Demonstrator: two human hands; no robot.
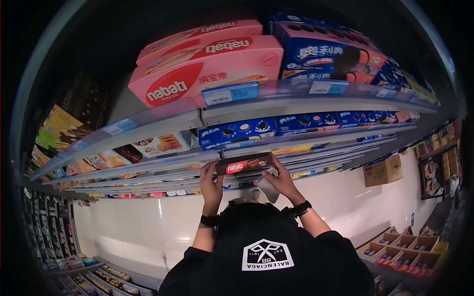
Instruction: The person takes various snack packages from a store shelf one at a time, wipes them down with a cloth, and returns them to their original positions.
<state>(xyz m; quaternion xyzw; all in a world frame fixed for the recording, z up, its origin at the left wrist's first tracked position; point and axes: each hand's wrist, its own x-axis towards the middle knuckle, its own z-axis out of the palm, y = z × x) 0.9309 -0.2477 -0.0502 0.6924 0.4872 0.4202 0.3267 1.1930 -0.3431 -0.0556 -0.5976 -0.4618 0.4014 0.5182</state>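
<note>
A dark brown nabati wafer box (244, 164) is held level between my two hands, in front of the shelf edges. My left hand (211, 180) grips its left end, thumb at the front. At the right end, my right hand (282, 178) has its fingers closed on the box, and a grey-white cloth (267, 189) is also bunched in that hand and hangs below it. The box's red label faces up towards me. Just beyond it stand blue Oreo boxes (237, 133) on a shelf.
Pink nabati boxes (207, 69) and more blue boxes (328, 54) fill the top shelf behind a clear price-tag rail (276, 91). Biscuit packs (163, 143) stand lower left. A cardboard carton (383, 170) is at right, above a compartmented wooden display (402, 249).
</note>
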